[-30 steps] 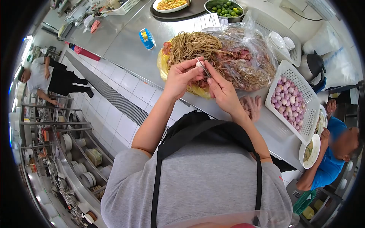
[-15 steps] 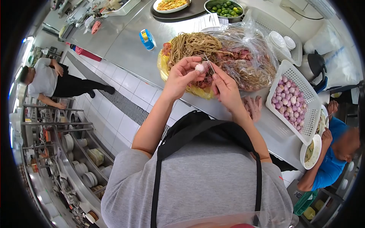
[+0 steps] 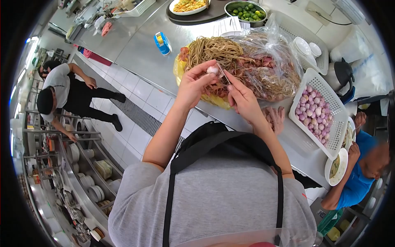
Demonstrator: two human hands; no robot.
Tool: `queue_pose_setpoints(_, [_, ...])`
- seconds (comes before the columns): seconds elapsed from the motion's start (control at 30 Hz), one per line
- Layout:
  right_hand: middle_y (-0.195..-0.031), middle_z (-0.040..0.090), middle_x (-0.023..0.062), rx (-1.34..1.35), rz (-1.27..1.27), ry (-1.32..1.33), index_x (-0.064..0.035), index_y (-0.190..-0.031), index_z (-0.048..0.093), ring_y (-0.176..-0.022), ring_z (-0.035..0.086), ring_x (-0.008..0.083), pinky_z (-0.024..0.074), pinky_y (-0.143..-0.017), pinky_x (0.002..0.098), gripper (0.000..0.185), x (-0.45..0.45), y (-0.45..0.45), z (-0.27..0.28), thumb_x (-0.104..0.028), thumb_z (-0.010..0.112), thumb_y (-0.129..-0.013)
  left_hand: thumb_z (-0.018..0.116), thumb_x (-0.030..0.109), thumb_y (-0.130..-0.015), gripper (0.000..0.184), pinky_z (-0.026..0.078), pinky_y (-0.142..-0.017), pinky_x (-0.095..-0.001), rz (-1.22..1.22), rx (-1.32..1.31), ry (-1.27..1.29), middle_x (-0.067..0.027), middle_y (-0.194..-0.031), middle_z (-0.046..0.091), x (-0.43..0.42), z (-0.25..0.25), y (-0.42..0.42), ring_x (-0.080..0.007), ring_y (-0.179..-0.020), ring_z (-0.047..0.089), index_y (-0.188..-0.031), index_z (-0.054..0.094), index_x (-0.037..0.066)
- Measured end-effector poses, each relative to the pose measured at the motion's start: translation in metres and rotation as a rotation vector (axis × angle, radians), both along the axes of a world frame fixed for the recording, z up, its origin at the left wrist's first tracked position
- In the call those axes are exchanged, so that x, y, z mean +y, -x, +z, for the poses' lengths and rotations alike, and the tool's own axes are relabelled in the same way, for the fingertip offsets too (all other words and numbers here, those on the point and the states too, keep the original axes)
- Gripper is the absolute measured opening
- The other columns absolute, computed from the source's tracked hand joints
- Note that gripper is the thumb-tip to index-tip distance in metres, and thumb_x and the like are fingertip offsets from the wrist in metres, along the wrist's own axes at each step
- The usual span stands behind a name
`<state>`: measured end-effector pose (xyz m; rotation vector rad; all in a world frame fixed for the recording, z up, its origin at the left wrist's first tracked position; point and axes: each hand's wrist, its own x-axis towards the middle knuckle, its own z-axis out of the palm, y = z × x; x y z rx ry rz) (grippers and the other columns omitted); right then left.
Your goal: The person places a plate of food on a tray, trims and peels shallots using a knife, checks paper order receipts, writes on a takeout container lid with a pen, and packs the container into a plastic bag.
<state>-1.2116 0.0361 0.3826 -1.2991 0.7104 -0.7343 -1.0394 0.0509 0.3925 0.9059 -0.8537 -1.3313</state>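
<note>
Between the fingertips of my left hand (image 3: 192,84) is a small, pale, partly peeled shallot (image 3: 212,70). My right hand (image 3: 243,98) grips a small knife (image 3: 224,74), its thin blade up against the shallot. Both hands are raised over the near side of a heap of dry brown shallot stalks (image 3: 216,48), which lies on a yellow bag (image 3: 180,72) with reddish skins. Beside it, a clear plastic bag (image 3: 275,70) covers more stalks and reddish bulbs. To the right, a white perforated basket (image 3: 299,117) holds many peeled purple-white shallots (image 3: 314,109).
A blue tape dispenser (image 3: 162,43), papers (image 3: 226,26), a bowl of limes (image 3: 247,11) and a dark tray (image 3: 193,18) sit on the steel counter (image 3: 140,45). Pinkish finger-like material (image 3: 275,119) lies by my right forearm. A person in blue (image 3: 356,173) is at right; people stand left.
My hands keep their hold, with the knife shifted slightly against the shallot. At left, the person in white has turned and bent toward the shelves, and another head shows behind.
</note>
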Motion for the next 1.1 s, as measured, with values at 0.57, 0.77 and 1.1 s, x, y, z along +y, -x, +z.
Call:
queue_pose_setpoints(0.57, [-0.057,0.041,-0.0015,-0.029,-0.026,0.018,-0.0145,-0.129,0.037,-0.045,0.033,0.0043,0.0322,-0.042,0.0188,0.039,-0.003,-0.002,0.002,-0.018,0.039,-0.09,0.055,0.0,-0.077,0.028,0.047,-0.049,-0.0173,-0.026,-0.427,0.036,-0.0043,-0.085,0.06,-0.005,0.003,-0.001,-0.006,-0.065,0.055,-0.106,0.054,-0.001])
queue_pose_setpoints(0.77, [-0.054,0.039,-0.0007,-0.301,0.011,-0.309,-0.0135,-0.129,0.036,-0.038,0.03,0.0048,0.0285,-0.035,0.0178,0.038,-0.001,0.001,0.006,-0.023,0.036,-0.092,0.053,0.001,-0.079,0.031,0.049,-0.07,-0.0215,-0.026,-0.107,0.056,-0.007,-0.095,0.059,-0.008,0.0,0.005,-0.0103,-0.08,0.058,-0.111,0.051,-0.002])
queue_pose_setpoints(1.1, [-0.054,0.041,-0.0001,-0.266,-0.028,-0.187,-0.0101,-0.129,0.034,-0.038,0.03,0.0045,0.0278,-0.035,0.0168,0.04,0.001,-0.004,0.005,-0.024,0.037,-0.091,0.054,-0.001,-0.078,0.03,0.05,-0.072,-0.0232,-0.019,0.211,-0.071,-0.0094,-0.096,0.059,-0.006,-0.002,0.005,-0.013,-0.083,0.058,-0.108,0.052,-0.002])
